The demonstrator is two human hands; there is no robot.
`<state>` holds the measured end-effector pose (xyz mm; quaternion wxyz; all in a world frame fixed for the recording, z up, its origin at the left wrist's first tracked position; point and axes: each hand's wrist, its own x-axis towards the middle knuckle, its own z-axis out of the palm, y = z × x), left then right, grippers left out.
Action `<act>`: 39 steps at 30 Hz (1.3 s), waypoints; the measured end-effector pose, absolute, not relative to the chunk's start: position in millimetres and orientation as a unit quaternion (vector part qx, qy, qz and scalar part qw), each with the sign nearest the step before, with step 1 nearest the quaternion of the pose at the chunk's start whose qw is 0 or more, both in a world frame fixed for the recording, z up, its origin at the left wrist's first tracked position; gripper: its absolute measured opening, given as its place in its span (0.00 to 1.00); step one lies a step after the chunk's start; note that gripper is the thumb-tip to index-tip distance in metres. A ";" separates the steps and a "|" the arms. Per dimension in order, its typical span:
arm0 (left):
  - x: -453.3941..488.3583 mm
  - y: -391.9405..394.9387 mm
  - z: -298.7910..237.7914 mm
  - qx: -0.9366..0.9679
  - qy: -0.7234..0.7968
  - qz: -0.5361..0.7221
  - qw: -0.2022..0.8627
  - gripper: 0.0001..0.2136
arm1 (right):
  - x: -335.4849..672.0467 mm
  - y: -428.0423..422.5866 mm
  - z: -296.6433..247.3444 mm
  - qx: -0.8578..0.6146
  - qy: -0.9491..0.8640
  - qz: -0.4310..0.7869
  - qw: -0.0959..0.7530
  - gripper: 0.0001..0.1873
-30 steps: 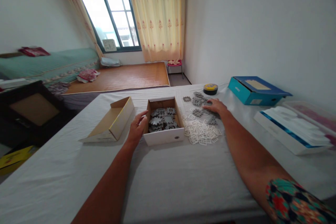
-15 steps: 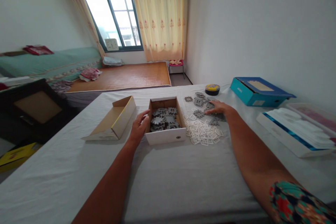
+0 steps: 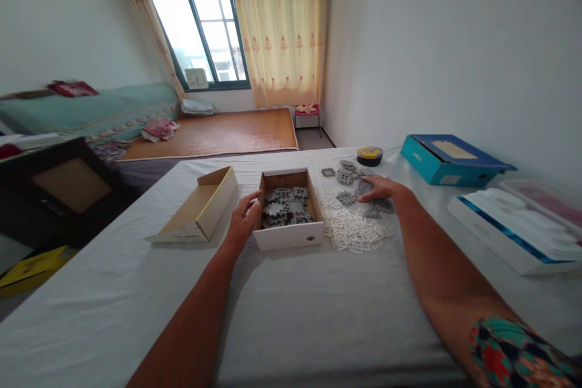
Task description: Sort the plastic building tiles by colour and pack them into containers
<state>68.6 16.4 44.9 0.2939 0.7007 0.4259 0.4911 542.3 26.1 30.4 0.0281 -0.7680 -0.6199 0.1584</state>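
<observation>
A white open-topped cardboard box (image 3: pixel 285 237) stands in the middle of the bed-like white surface, with several grey toothed plastic pieces (image 3: pixel 285 206) inside. My left hand (image 3: pixel 244 218) rests against the box's left wall, fingers stretched along it and gripping nothing that I can see. My right hand (image 3: pixel 378 188) reaches down over loose grey pieces (image 3: pixel 346 178) right of the box, fingers and thumb apart; its fingertips touch them or hover just above. Nearer to me lies a heap of white open-frame square pieces (image 3: pixel 354 230).
Left of the box sits its cardboard lid (image 3: pixel 195 212), lying open side up. A round yellow-and-black tin (image 3: pixel 370 156) stands behind the loose pieces. Farther right are a blue box (image 3: pixel 448 163), a white box (image 3: pixel 509 236) and a clear plastic container (image 3: pixel 550 200).
The view has shifted slightly. My right thumb and fingers have moved a little over the grey pieces. My left hand stays at the box's side.
</observation>
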 end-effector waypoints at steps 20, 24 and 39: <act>68.8 15.0 45.2 0.696 0.427 0.492 0.303 0.21 | 525.2 15.0 57.9 -0.763 -0.575 0.264 0.129 0.37; 68.5 15.0 45.1 0.697 0.424 0.493 0.303 0.20 | 523.1 14.7 60.9 -0.765 -0.566 0.278 0.129 0.38; 69.0 15.7 44.6 0.697 0.425 0.493 0.300 0.20 | 470.0 1.7 121.9 -0.612 -0.637 0.320 0.343 0.28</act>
